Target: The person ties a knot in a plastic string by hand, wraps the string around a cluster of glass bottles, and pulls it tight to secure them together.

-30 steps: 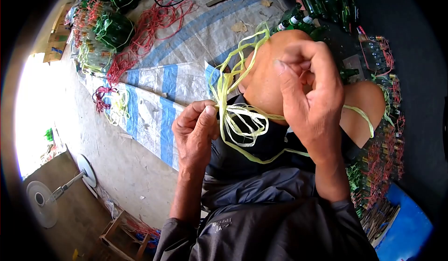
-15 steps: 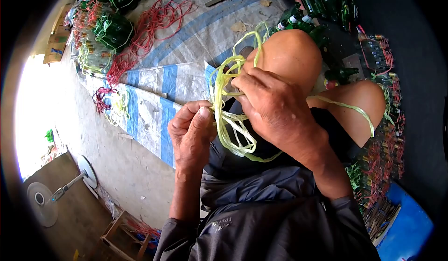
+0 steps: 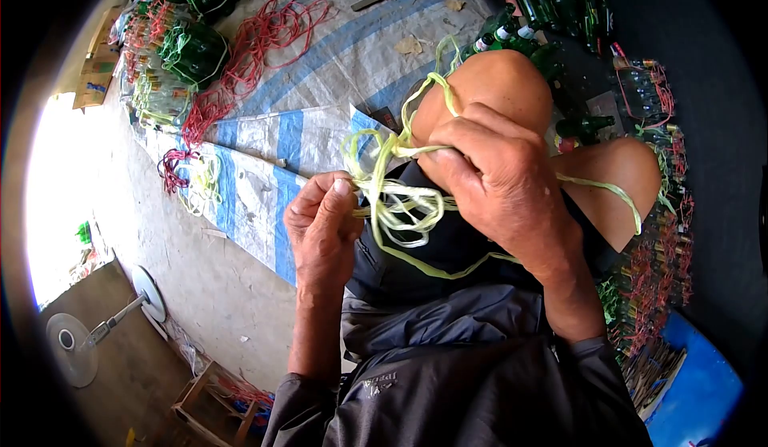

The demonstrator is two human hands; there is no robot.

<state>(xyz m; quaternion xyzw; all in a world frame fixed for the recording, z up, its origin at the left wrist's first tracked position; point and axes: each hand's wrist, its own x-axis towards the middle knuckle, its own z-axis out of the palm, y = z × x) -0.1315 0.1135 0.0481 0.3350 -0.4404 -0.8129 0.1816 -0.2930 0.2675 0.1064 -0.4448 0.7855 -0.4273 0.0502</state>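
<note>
A loose tangle of yellow-green plastic twine (image 3: 404,207) hangs between my two hands, above my lap. My left hand (image 3: 324,211) pinches one side of it between thumb and forefinger. Closed around a strand on the other side, my right hand (image 3: 500,163) draws it out from a knotted spot in the tangle. One length loops up over my raised knee, and another sags below my right hand. A separate-looking end lies across my other knee; whether it joins the tangle is hidden by my right hand.
A blue-and-white striped tarp (image 3: 320,139) covers the floor ahead, with red twine (image 3: 268,39) heaped on it. Green bottles (image 3: 552,3) lie at the upper right. Tied bottle bundles (image 3: 192,51) stand at the upper left. A fan (image 3: 72,339) is at the lower left.
My right hand has moved right and slightly down, pulling a strand taut from the tangle. The loops have shifted and spread. My left hand has moved slightly left, still pinching.
</note>
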